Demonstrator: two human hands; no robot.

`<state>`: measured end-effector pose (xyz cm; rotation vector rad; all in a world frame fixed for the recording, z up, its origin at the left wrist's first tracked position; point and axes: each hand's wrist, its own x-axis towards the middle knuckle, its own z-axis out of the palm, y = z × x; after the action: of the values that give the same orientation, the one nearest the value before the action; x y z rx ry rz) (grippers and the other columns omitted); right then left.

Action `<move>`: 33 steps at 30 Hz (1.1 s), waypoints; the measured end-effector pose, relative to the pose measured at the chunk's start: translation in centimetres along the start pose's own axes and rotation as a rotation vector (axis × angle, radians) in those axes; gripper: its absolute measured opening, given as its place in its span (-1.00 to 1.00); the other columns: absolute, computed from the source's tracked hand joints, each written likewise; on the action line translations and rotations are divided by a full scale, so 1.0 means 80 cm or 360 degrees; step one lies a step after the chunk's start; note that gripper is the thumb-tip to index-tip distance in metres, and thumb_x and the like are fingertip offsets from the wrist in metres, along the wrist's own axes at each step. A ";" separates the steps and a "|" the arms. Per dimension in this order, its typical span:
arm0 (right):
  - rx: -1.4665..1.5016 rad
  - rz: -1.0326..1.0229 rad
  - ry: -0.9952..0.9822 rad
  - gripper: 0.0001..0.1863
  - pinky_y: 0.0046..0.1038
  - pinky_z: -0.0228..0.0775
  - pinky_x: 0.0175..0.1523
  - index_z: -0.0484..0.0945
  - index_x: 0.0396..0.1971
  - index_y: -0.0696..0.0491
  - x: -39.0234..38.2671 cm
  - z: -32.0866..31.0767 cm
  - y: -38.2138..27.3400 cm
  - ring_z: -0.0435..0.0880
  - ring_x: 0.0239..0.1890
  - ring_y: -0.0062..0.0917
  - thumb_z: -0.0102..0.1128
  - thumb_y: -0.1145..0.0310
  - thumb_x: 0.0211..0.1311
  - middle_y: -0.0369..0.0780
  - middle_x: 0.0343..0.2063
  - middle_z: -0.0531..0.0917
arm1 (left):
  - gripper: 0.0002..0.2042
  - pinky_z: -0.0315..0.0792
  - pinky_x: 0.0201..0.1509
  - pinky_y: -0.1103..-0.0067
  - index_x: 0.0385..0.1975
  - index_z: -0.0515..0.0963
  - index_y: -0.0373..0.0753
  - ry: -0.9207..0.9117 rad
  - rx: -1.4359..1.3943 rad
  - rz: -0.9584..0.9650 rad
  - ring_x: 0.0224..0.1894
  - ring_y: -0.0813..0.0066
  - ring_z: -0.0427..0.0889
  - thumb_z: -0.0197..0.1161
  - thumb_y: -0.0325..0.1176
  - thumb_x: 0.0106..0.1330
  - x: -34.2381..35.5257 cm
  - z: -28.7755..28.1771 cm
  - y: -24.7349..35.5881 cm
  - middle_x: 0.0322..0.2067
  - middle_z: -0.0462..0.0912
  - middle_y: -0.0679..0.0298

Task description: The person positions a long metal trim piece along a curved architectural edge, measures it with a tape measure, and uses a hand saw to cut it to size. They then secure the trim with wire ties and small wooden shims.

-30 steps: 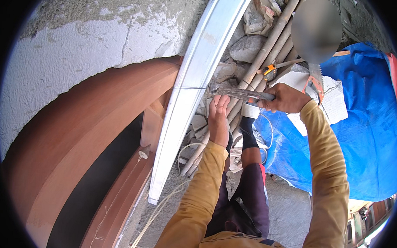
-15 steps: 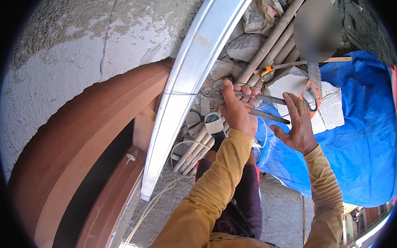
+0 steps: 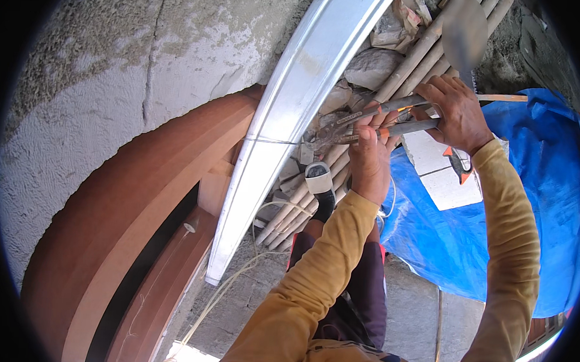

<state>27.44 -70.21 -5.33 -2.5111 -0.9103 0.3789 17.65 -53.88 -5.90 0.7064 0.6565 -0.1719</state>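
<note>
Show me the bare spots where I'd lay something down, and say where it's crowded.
Bare: the grey concrete between the dark trousers and the thin stick, up to the blue tarp; also the tarp right of the right sleeve, though wrinkled. Crowded: around the left hand and right hand, where pliers, poles and stones bunch together.

Silver metal beam (image 3: 292,111), streaked lengthwise with darker lines. Left of the beam: wooden frame (image 3: 143,169), reddish brown with a paler inner face; rough wall (image 3: 101,91), mottled grey and white. Right of the beam: long-handled tool (image 3: 356,117), dark grey with orange bands; poles (image 3: 406,68), light brown; slab (image 3: 448,190), white, crossed by a thin dark line; saw handle (image 3: 460,166), orange and black; tarpaulin (image 3: 535,209), bright blue; sleeves (image 3: 319,262), plain mustard yellow; trousers (image 3: 372,299), dark purple with red edging.
</note>
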 end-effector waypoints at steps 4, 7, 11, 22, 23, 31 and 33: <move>0.0825 0.0496 -0.0884 -0.65 -0.40 0.43 -0.28 0.59 -0.40 0.12 -0.008 -0.017 -0.019 0.60 -0.45 -0.39 0.31 0.11 -0.03 -0.21 -0.57 0.59 | -0.06 0.04 0.33 0.26 0.23 0.12 -0.14 -0.0206 -0.0221 -0.0202 0.27 0.27 0.21 0.29 0.30 -0.08 -0.013 -0.025 -0.023 0.20 0.25 0.18; 0.1233 0.1139 -0.1647 -0.58 -0.54 0.38 -0.49 0.62 -0.52 0.17 0.009 -0.038 -0.034 0.59 -0.60 -0.58 0.26 0.03 0.05 -0.25 -0.68 0.61 | -0.32 0.11 0.30 0.29 0.15 0.25 -0.14 -0.0209 -0.0446 -0.0186 0.23 0.23 0.27 0.21 0.16 0.12 -0.017 -0.012 -0.014 0.14 0.34 0.13; 0.1525 0.1039 -0.1281 -0.50 -0.53 0.41 -0.43 0.56 -0.34 0.21 -0.035 -0.036 -0.048 0.60 -0.57 -0.51 0.37 0.04 -0.08 -0.22 -0.64 0.62 | -0.67 0.33 0.10 0.31 -0.37 0.44 -0.16 0.0138 -0.0451 -0.0235 -0.12 0.29 0.53 0.09 0.01 0.30 -0.027 0.001 -0.009 -0.32 0.55 0.22; 0.1542 0.1117 -0.1559 -0.57 -0.47 0.44 -0.47 0.61 -0.34 0.17 -0.029 -0.008 -0.056 0.62 -0.56 -0.58 0.21 0.03 0.10 -0.23 -0.60 0.64 | -0.53 0.32 -0.03 0.46 -0.26 0.41 -0.28 0.0557 -0.0042 -0.0141 -0.17 0.43 0.49 0.17 0.09 0.22 -0.055 0.022 -0.014 -0.26 0.54 0.20; 0.1627 0.1115 -0.1621 -0.57 -0.50 0.44 -0.50 0.61 -0.34 0.17 -0.029 -0.005 -0.051 0.63 -0.56 -0.58 0.20 0.04 0.12 -0.24 -0.60 0.64 | -0.53 0.34 -0.04 0.46 -0.26 0.42 -0.29 0.0506 -0.0118 -0.0112 -0.17 0.42 0.50 0.19 0.07 0.21 -0.054 0.019 -0.016 -0.24 0.55 0.18; 0.0757 0.0652 -0.0557 -0.27 -0.27 0.34 -0.02 0.39 0.05 0.08 -0.066 -0.021 -0.093 0.55 -0.11 -0.32 0.39 0.30 -0.28 -0.13 -0.20 0.55 | -0.76 0.35 0.03 0.38 -0.36 0.47 -0.18 0.0383 -0.0184 -0.0336 -0.14 0.38 0.53 0.15 -0.13 0.25 -0.041 0.005 -0.019 -0.39 0.60 0.24; 0.0258 0.0763 -0.0016 -0.26 -0.26 0.25 0.04 0.38 0.04 0.06 -0.076 0.005 -0.131 0.49 -0.08 -0.31 0.39 0.33 -0.33 -0.18 -0.24 0.52 | -0.74 0.34 -0.04 0.51 -0.34 0.45 -0.18 0.0539 -0.0066 -0.0350 -0.21 0.46 0.51 0.17 -0.11 0.24 -0.039 0.017 -0.013 -0.35 0.59 0.26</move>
<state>17.10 -66.88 0.13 -2.5535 -0.2537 0.5869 15.50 -55.74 -3.75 0.6277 1.0605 -0.2431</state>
